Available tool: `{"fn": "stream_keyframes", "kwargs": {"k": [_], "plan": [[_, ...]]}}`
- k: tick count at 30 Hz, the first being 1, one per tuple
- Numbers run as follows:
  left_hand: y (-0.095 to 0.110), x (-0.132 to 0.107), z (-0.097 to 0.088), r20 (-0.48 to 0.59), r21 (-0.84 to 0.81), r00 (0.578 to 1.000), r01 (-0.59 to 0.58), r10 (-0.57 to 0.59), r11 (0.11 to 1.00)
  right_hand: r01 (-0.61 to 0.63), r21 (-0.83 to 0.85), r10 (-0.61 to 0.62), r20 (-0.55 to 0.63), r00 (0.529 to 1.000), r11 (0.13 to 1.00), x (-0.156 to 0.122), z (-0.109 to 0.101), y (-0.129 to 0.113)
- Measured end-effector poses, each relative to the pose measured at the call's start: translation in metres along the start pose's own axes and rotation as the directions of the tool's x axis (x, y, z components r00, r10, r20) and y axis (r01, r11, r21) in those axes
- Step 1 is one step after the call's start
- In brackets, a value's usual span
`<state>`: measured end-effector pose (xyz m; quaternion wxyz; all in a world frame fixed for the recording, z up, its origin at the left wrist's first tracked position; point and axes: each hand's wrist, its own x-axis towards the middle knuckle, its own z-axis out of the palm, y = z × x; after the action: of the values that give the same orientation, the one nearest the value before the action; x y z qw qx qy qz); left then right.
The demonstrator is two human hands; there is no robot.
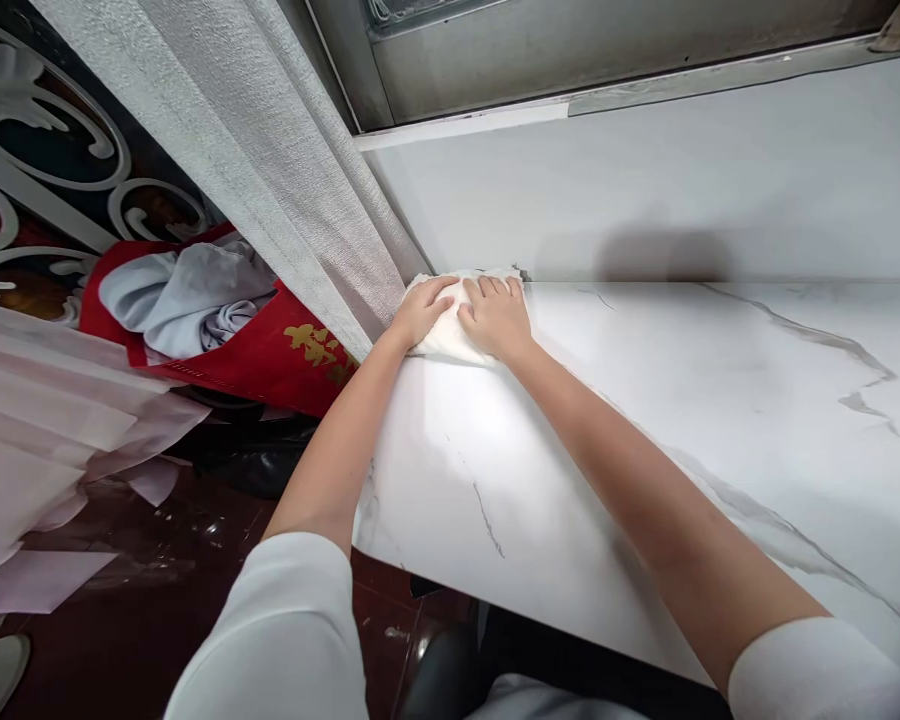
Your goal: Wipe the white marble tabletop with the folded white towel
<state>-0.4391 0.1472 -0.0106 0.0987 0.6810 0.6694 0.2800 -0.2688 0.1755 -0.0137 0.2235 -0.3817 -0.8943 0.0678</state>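
Note:
A white cloth (450, 340) lies bunched in the far left corner of a white marble sill (645, 420). My left hand (420, 310) rests flat on the cloth's left side, fingers stretched out over it. My right hand (499, 315) presses on its right side, fingers flat and close together. The two hands touch at the thumbs. Most of the cloth is hidden under them. Both arms reach forward from white short sleeves.
A grey curtain (270, 150) hangs down at the left of the sill. A window frame (570, 70) runs along the back. Left of the sill stand a red bag with grey fabric (195, 300), pale pink cloth (52, 420) and a dark red floor (157, 600).

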Motion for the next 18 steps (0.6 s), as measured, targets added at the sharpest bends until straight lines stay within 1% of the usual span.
{"fn": "stream_keyframes", "kwargs": {"k": [5,9,13,16,18], "plan": [[0.011,-0.014,-0.001,0.024,0.061,1.0,0.008,-0.01,0.998,-0.001,-0.049,0.003,0.031,1.0,0.999,-0.014,-0.002,-0.004],[0.022,-0.036,-0.003,0.019,0.064,1.0,0.011,-0.012,0.998,0.012,-0.069,-0.01,0.031,0.999,0.998,-0.033,-0.008,-0.013],[0.034,-0.071,-0.006,0.015,0.057,1.0,0.014,-0.014,0.998,0.037,-0.055,-0.037,0.0,0.999,0.998,-0.064,-0.012,-0.027],[0.044,-0.104,-0.009,0.013,0.056,1.0,0.01,-0.011,0.998,0.069,-0.055,-0.071,-0.039,0.997,0.996,-0.093,-0.017,-0.041],[0.053,-0.129,-0.012,0.013,0.064,1.0,0.016,-0.017,0.998,0.098,-0.062,-0.1,-0.038,0.994,0.993,-0.113,-0.022,-0.052]]}}
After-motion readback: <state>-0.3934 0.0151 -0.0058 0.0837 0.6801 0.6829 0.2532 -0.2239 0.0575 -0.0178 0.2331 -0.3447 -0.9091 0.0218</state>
